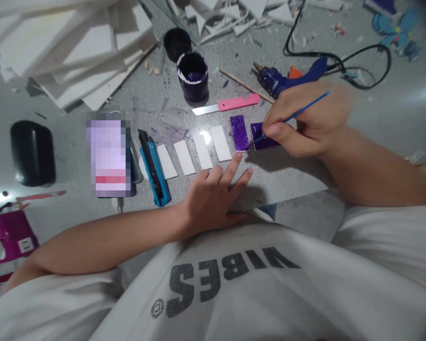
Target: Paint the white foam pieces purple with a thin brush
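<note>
My right hand (298,121) is closed around a thin blue paintbrush (310,105), its tip down at the lower right corner of a purple-painted rectangle (239,132). A second purple piece (258,135) lies partly hidden under that hand. My left hand (218,194) rests with fingers spread, a fingertip at the lower edge of the first painted piece. To the left, several unpainted white rectangles (184,157) lie in a row. Behind them stands an open paint jar (193,87) with dark purple paint inside.
A pink-handled knife (237,102), a wooden stick (244,86) and a blue glue gun (273,81) with a black cord lie behind the pieces. On the left are a blue box cutter (155,168), a phone (110,158) and a black mouse (32,154). White board scraps (78,42) are piled at the back.
</note>
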Tool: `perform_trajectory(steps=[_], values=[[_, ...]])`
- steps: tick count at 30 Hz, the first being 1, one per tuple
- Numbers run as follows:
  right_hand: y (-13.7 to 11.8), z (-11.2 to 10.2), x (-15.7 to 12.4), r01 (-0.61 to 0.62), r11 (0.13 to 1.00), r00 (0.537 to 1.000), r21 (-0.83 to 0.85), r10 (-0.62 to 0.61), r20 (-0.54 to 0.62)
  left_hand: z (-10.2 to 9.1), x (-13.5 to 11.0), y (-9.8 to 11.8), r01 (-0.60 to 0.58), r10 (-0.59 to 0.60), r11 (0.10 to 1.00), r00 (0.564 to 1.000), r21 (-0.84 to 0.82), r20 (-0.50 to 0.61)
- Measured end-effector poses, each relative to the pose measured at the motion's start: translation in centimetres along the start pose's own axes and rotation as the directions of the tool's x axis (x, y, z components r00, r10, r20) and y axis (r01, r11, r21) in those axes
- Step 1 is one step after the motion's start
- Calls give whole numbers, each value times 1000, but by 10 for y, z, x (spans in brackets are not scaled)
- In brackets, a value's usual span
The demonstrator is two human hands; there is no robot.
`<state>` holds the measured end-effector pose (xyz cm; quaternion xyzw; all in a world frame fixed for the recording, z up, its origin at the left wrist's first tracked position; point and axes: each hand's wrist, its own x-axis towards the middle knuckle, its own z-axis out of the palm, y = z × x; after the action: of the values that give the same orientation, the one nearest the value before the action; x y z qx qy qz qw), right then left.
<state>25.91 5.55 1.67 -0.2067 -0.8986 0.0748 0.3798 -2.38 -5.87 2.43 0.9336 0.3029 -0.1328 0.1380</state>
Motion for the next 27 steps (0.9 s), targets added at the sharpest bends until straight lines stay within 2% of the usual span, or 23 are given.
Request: perform_trajectory(steps=[3,9,13,19,22,27], values=[[5,-4,-3,5,999,999,-35,-3,40,-1,0,0,0,0,1000,1000,-5,0],[3,-3,-5,-69,997,998,18,69,-2,-1,0,0,3,-3,1000,1000,-10,3],[1,-3,-2,-38,999,999,8,37,37,0,-1,0,8,-8,1000,1000,-16,-7],[2,-7,-5,-108,994,994,-1,108,-28,-4,0,0,9,-9,1000,1000,-19,18],[1,-6,-6,-141,990,990,-9,142,19,-4,1,0,12,-12,1000,1000,-19,22],[4,-6,-7,-77,997,994,18,75,83,0,0,-1,15,-15,1000,1000,-22,2]])
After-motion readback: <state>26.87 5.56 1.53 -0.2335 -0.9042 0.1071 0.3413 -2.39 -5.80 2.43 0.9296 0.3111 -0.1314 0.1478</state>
